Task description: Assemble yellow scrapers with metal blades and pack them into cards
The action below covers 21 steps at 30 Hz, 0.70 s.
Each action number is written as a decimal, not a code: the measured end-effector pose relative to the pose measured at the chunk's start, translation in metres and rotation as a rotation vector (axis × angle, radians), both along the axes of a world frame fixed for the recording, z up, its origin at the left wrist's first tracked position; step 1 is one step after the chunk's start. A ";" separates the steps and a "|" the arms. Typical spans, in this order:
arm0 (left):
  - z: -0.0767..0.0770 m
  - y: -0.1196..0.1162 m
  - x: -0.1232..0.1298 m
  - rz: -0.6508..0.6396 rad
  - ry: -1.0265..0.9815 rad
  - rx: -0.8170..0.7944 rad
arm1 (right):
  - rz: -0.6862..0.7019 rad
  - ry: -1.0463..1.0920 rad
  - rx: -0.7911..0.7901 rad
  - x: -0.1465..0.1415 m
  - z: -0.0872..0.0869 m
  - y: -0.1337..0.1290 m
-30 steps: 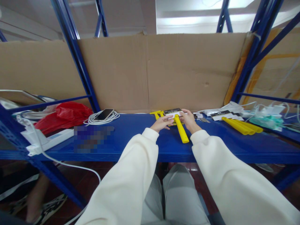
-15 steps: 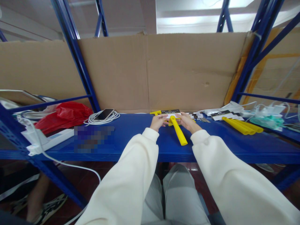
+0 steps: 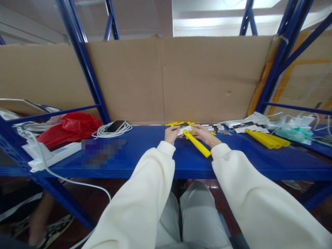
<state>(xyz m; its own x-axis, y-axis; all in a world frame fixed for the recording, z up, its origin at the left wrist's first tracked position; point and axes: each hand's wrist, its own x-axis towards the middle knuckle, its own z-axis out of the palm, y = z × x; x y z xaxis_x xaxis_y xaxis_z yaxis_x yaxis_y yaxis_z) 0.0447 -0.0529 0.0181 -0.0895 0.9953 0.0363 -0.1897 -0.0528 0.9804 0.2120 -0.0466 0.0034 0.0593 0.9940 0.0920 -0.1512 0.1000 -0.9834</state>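
Observation:
Both hands meet around the head end of a yellow-handled scraper (image 3: 198, 144), just over the blue shelf. A black-and-white card (image 3: 184, 128) covers its head, so the blade end is hidden. My left hand (image 3: 171, 134) grips the card's left side with bent fingers. On the other side, my right hand (image 3: 204, 134) pinches near the card's right edge. The handle slants toward me and to the right. Behind the hands lie more yellow tool parts (image 3: 171, 124), partly covered. Several black-and-white cards (image 3: 211, 126) and small flat metal-looking pieces (image 3: 227, 132) lie right of them.
Several carded yellow-handled tools (image 3: 267, 139) lie at right, beside a green plastic bag (image 3: 294, 134). At left are a phone (image 3: 115, 126) on a coiled white cable (image 3: 103, 131), a red bag (image 3: 71, 128) and a white power strip (image 3: 62, 154). A cardboard panel (image 3: 163, 79) closes the back.
The scraper has turned in my hands: its handle end has swung right and slightly away from me, and the card has tilted, shifting left. Both hands keep hold.

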 end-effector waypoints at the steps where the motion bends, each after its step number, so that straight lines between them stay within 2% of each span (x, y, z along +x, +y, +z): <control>1: 0.000 0.000 0.000 0.030 -0.014 -0.005 | -0.007 -0.014 0.009 0.001 -0.001 0.001; 7: 0.000 0.000 0.001 0.108 -0.023 -0.012 | 0.053 -0.085 0.034 -0.001 -0.001 -0.003; 11: 0.000 0.001 0.001 0.143 -0.043 -0.023 | 0.080 -0.154 0.118 -0.004 0.000 -0.007; 16: 0.004 0.000 -0.001 0.086 -0.055 -0.061 | 0.087 -0.300 0.271 -0.003 -0.005 -0.005; 21: 0.006 -0.004 -0.002 0.042 -0.046 -0.087 | 0.150 -0.404 0.299 -0.005 -0.010 -0.001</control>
